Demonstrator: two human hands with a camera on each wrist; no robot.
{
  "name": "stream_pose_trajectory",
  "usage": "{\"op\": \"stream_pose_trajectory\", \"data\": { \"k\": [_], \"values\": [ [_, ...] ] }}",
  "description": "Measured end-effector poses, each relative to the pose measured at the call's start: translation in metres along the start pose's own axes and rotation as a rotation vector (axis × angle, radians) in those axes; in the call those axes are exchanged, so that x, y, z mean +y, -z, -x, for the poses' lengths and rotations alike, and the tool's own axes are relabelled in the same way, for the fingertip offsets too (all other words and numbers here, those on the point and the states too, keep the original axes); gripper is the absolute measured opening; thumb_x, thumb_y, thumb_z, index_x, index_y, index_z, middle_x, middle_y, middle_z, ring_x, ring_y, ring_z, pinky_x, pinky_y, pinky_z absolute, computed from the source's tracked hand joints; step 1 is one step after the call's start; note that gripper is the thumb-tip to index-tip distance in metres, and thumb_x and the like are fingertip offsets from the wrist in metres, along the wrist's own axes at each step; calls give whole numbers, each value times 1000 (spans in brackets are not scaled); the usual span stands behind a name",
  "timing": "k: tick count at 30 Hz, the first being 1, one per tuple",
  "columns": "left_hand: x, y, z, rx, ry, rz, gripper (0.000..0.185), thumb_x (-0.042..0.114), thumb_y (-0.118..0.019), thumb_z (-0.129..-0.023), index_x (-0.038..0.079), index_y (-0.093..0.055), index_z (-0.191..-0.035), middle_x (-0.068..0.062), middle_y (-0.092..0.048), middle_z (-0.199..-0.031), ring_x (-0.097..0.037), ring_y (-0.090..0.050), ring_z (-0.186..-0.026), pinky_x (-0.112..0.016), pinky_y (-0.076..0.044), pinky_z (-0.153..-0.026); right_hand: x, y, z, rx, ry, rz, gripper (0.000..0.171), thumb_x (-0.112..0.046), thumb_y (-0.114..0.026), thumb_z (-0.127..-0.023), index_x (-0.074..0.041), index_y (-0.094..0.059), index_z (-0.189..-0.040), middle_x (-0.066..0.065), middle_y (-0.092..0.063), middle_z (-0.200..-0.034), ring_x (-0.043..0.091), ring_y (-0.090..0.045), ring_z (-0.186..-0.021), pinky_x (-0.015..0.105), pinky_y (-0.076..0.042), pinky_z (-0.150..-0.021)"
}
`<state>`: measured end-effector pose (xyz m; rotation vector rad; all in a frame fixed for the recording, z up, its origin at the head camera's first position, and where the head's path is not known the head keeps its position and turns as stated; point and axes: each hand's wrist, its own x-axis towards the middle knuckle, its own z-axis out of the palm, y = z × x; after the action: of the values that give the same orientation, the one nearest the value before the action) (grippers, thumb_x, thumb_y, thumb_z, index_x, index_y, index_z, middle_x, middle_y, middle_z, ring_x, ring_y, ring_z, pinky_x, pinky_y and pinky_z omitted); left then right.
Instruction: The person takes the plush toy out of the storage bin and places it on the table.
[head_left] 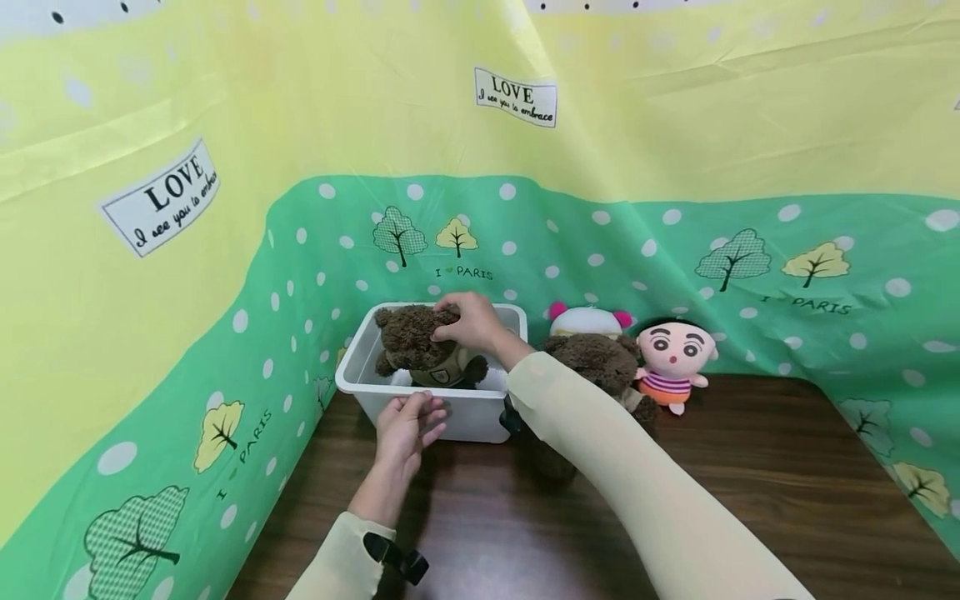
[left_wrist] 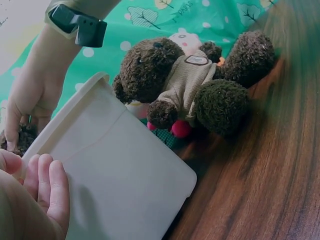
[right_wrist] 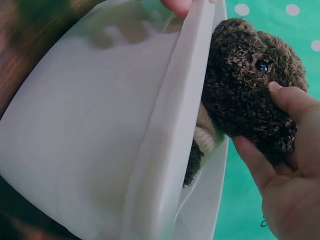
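Note:
My right hand (head_left: 472, 323) grips a dark brown teddy bear (head_left: 416, 342) by the side of its head. The bear sits inside a white plastic bin (head_left: 472, 423), its head above the rim and its lower body partly hidden by the front wall. In the right wrist view, thumb and fingers press into the fur of the bear's head (right_wrist: 250, 65), near a shiny black eye. My left hand (head_left: 405, 429) holds the bin's front rim, with several fingers against the outer wall; in the left wrist view these fingers (left_wrist: 55, 190) lie before that wall.
Right of the bin sits a second brown teddy bear (left_wrist: 150, 65) in a beige top, partly behind my right sleeve. Behind it are a white-headed doll (head_left: 588, 319) with pink ears and a black-haired doll (head_left: 675, 354). A patterned curtain (head_left: 600, 225) surrounds the dark wooden table (head_left: 750, 475).

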<state>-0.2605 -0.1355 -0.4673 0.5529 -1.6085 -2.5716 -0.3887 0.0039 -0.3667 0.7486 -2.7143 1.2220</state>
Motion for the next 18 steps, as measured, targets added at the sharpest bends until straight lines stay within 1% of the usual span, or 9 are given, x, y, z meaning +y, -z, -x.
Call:
{"op": "stream_pose_trajectory", "data": {
  "k": [2, 7, 12, 15, 18],
  "values": [
    [-1, 0, 0, -3, -7, 3, 22, 18, -69, -84, 10, -53, -97, -4, -74, -82, -16, -69, -68, -36, -60, -64, -1, 1, 2, 10, 0, -14, 36, -23, -80, -78, -22, -68, -112, -1, -63, -128, 18, -57, -120, 35, -48, -99],
    [-4, -2, 1, -6, -9, 5, 22, 17, -70, -83, 10, -53, -95, -4, -74, -82, -16, -69, -68, -36, -60, -64, 3, 7, 10, 43, -11, -89, 36, -23, -80, -78, -24, -68, -112, -2, -63, -128, 19, -56, -123, 36, -48, -101],
    [-5, -3, 3, -14, -5, 2, 23, 17, -70, -83, 9, -52, -96, -5, -74, -83, -17, -69, -68, -36, -60, -65, 6, 18, 17, 95, -12, -129, 37, -28, -82, -77, -26, -67, -111, -5, -64, -126, 18, -57, -123, 38, -48, -100],
    [-3, -2, 3, -17, -11, -3, 24, 18, -70, -84, 9, -51, -97, -5, -73, -83, -17, -69, -69, -37, -60, -66, 2, 27, 19, 117, 7, -156, 39, -28, -82, -76, -26, -67, -112, -6, -66, -123, 14, -59, -118, 35, -49, -99],
    [-1, 0, 2, -8, -18, -3, 24, 18, -69, -85, 9, -51, -98, -5, -73, -84, -17, -69, -69, -37, -60, -66, -3, 34, 21, 135, 44, -237, 37, -22, -81, -78, -22, -67, -112, -5, -69, -116, 11, -63, -109, 32, -50, -96]
  ]
}}
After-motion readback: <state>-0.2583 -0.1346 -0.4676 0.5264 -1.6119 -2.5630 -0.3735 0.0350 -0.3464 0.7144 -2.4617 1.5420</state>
